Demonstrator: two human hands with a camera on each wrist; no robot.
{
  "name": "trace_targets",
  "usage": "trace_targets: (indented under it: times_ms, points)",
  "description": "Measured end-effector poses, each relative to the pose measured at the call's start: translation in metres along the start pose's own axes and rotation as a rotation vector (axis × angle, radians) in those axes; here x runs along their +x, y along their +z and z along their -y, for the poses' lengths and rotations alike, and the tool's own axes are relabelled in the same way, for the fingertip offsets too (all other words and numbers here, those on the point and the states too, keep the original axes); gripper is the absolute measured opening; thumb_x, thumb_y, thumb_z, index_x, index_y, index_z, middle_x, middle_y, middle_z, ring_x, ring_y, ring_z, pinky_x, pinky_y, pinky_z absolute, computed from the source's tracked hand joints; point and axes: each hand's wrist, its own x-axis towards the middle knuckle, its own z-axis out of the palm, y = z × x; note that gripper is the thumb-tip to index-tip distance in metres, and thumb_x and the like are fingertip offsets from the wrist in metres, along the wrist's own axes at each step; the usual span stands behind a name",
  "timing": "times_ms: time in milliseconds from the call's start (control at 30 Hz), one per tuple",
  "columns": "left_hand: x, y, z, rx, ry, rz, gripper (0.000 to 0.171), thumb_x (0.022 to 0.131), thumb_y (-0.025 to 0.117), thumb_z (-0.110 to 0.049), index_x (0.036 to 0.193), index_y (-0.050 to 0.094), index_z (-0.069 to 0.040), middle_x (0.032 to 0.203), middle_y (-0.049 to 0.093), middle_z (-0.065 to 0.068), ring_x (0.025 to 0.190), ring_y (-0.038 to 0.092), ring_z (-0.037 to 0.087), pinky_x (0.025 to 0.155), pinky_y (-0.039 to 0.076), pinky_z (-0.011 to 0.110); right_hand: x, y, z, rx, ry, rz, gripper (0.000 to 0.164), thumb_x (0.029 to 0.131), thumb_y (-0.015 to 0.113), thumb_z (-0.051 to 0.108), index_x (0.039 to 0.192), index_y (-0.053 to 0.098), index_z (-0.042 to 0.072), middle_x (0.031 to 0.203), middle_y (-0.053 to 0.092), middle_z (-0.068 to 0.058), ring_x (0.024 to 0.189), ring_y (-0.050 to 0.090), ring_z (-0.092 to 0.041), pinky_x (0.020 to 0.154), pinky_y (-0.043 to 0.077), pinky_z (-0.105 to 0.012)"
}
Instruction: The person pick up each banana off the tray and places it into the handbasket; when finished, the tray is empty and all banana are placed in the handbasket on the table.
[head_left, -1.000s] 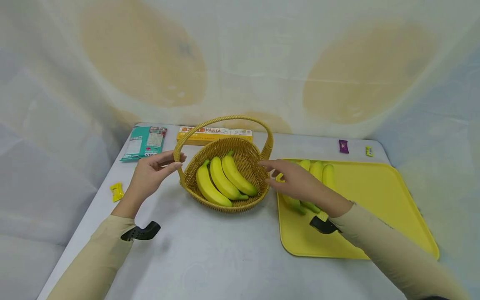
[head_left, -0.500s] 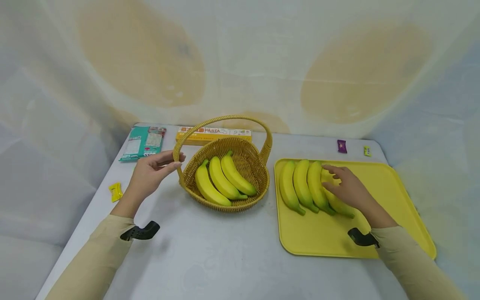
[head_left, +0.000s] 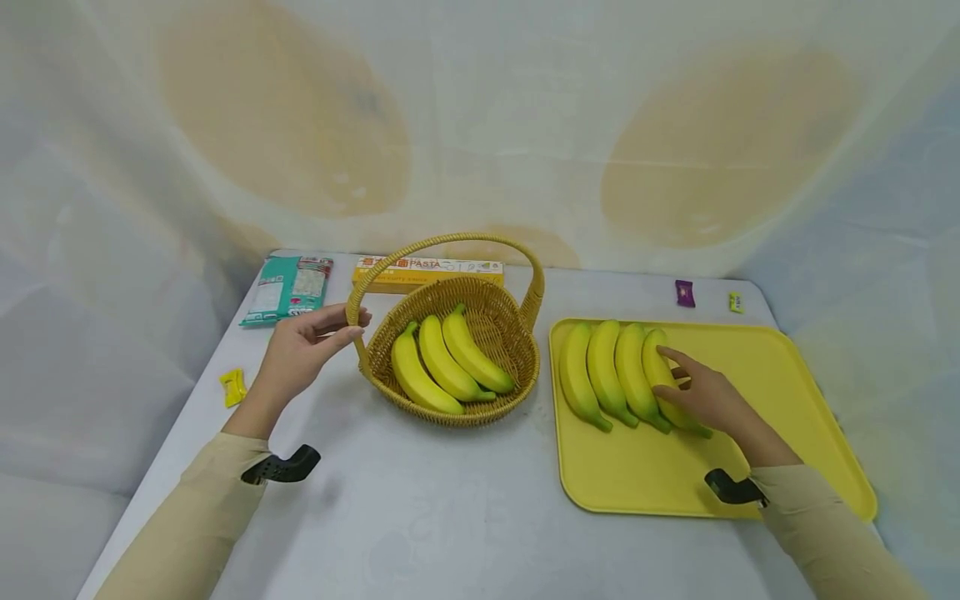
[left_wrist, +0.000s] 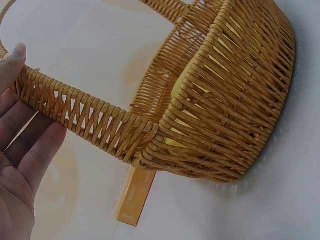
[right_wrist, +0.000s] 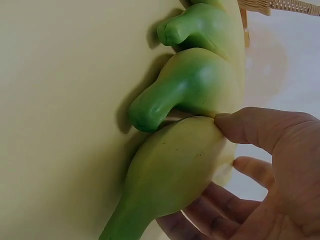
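Note:
A wicker basket (head_left: 465,421) with a tall arched handle (head_left: 450,239) stands on the white table, three bananas (head_left: 423,375) lying in it. My left hand (head_left: 303,350) pinches the left side of that handle between thumb and fingers; the left wrist view shows the woven handle (left_wrist: 95,120) close up. On the yellow tray (head_left: 637,479) to the right, several bananas lie side by side. My right hand (head_left: 708,396) holds the rightmost banana (head_left: 655,360), its thumb on one side and its fingers on the other. In the right wrist view this banana (right_wrist: 170,160) still lies against the tray.
Behind the basket lies an orange and white pasta box (head_left: 427,273). A teal packet (head_left: 285,290) and a yellow wrapped candy (head_left: 233,387) are at the left. Purple (head_left: 685,293) and yellow-green (head_left: 736,302) candies sit beyond the tray.
My right hand has gone from the basket's right side over to the tray and down onto the rightmost banana. The left hand keeps its place on the handle.

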Motion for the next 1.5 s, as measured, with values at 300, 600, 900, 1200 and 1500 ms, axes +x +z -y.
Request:
trace_targets:
  times_ms: [300, 600, 900, 1200, 1500]
  points:
    - [0.000, 0.000, 0.000, 0.006, 0.004, 0.002, 0.032, 0.098, 0.071, -0.025, 0.124, 0.072, -0.006, 0.119, 0.074, 0.009, 0.110, 0.067, 0.006, 0.093, 0.054, 0.018, -0.008, -0.011, 0.009, -0.004, -0.070, -0.040, 0.072, 0.102, 0.064, 0.033, 0.158, 0.031, 0.005, 0.132, 0.056, -0.036, 0.113, 0.061, -0.050, 0.087, 0.055, -0.059]
    - [-0.001, -0.001, -0.001, 0.013, -0.015, 0.002, 0.033, 0.098, 0.071, -0.027, 0.125, 0.072, -0.007, 0.119, 0.074, 0.008, 0.111, 0.067, 0.006, 0.093, 0.053, 0.018, -0.020, -0.021, 0.046, 0.008, -0.233, -0.015, 0.066, 0.100, 0.068, 0.025, 0.156, 0.038, 0.009, 0.129, 0.062, -0.024, 0.109, 0.064, -0.037, 0.079, 0.057, -0.044]
    - [0.000, 0.000, 0.000, -0.003, -0.001, -0.001, 0.032, 0.098, 0.071, -0.024, 0.124, 0.072, -0.006, 0.119, 0.074, 0.009, 0.111, 0.067, 0.006, 0.093, 0.054, 0.019, -0.025, -0.023, 0.094, 0.024, -0.393, 0.072, 0.060, 0.099, 0.069, 0.026, 0.154, 0.046, 0.021, 0.138, 0.061, -0.005, 0.111, 0.063, -0.022, 0.084, 0.056, -0.042]
    - [0.000, -0.001, -0.001, -0.010, -0.005, 0.000, 0.032, 0.098, 0.071, -0.025, 0.124, 0.072, -0.006, 0.119, 0.074, 0.008, 0.110, 0.067, 0.006, 0.092, 0.054, 0.018, -0.012, -0.015, 0.137, 0.050, -0.500, 0.149, 0.057, 0.100, 0.068, 0.032, 0.153, 0.048, 0.024, 0.139, 0.061, 0.000, 0.114, 0.063, -0.018, 0.085, 0.057, -0.040]
    - [0.000, 0.000, -0.001, -0.012, -0.008, 0.003, 0.032, 0.098, 0.071, -0.024, 0.125, 0.072, -0.006, 0.120, 0.073, 0.009, 0.111, 0.067, 0.007, 0.093, 0.054, 0.019, 0.022, -0.005, 0.185, 0.093, -0.501, 0.252, 0.062, 0.099, 0.068, 0.034, 0.156, 0.044, 0.023, 0.135, 0.063, -0.006, 0.118, 0.063, -0.022, 0.094, 0.055, -0.045]
